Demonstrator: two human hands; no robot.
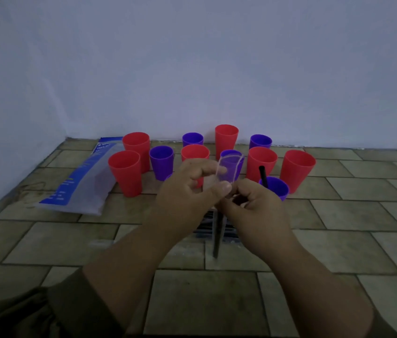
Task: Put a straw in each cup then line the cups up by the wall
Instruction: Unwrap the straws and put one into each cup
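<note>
left hand pinching clear wrapper, right hand gripping black straws — cups beyond

Both bare forearms reach in from seven and five o'clock and meet mid-view, the left hand sitting at nine o'clock of the right hand, its thumb and forefinger pinching a clear wrapper, the right's fingers curled round a black straw.
</note>
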